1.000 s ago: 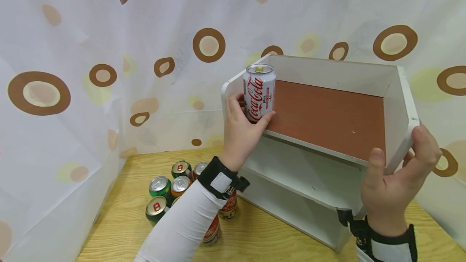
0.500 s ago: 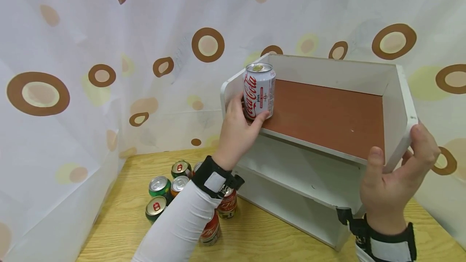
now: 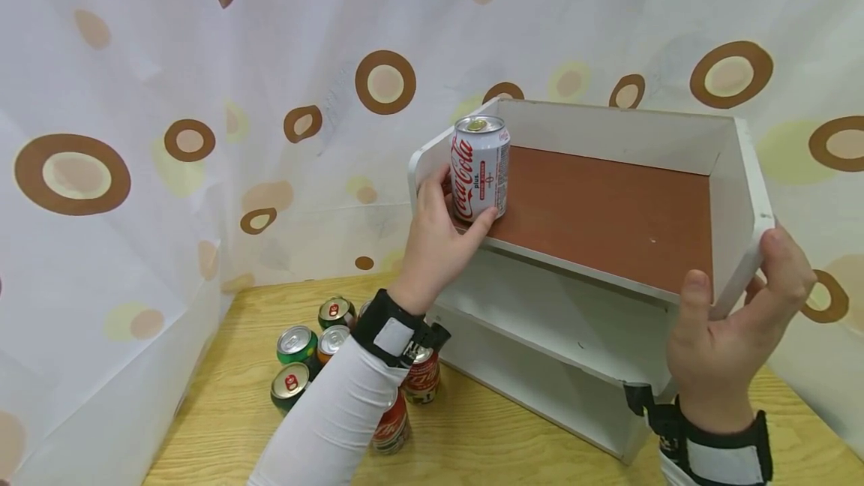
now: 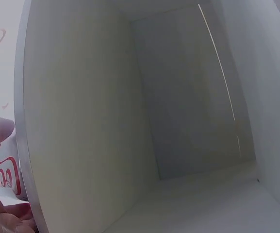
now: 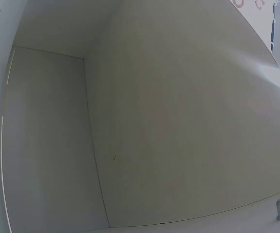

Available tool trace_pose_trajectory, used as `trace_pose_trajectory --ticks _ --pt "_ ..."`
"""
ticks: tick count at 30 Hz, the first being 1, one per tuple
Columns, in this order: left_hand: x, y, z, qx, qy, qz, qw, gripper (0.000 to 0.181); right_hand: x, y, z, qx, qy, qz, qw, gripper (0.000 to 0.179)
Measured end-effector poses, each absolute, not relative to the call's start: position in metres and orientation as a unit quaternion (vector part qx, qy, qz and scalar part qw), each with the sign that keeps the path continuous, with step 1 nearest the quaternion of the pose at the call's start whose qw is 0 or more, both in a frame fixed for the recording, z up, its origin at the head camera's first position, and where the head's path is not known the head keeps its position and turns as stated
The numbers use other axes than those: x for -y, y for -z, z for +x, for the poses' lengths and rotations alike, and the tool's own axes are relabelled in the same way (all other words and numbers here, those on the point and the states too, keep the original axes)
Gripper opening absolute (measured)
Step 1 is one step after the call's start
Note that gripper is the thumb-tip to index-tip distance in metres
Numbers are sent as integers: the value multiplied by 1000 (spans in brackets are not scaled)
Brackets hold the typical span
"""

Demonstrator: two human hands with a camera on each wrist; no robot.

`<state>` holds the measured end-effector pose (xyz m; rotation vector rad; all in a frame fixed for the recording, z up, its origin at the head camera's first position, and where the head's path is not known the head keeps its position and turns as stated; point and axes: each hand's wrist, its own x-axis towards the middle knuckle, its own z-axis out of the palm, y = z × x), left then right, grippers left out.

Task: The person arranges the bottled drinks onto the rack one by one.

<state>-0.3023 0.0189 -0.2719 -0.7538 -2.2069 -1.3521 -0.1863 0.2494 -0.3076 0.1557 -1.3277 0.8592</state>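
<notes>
One white, silver-topped aluminium can with red lettering (image 3: 484, 167), and the left hand (image 3: 435, 242) has it! Thumb across the lower front, fingers curled round the far left side: that's a pinch low on the can, most of its body rising above the grip. It's upright, long axis square to the reddish-brown top panel (image 3: 601, 208) of the white wooden shelf unit (image 3: 540, 321), right at the front-left corner. Whether the base bears fully on the panel, or the wall beside it touches, can't be told.

Here's what letting go seems to hinge on: the can sits between left thumb and fingers, those fingers on the side wall's side, bare panel stretching rightward. Well apart, the right hand (image 3: 745, 321) grips the opposite side wall's front edge, thumb spread away, fingers bent behind. Left is plainly nearer. Below, more cans crowd the pale wooden table (image 3: 202, 411), partly behind the white sleeve (image 3: 337, 415).
</notes>
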Motion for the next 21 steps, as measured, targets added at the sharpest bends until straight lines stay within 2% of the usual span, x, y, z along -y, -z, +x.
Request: trace_pose_trajectory --ticks 12,21 --pt "-15 270 -302 807 475 -268 227 73 -248 309 -185 603 -386 62 695 55" --pt "-19 268 -298 806 486 -269 206 75 -247 309 -184 605 -383 62 695 57"
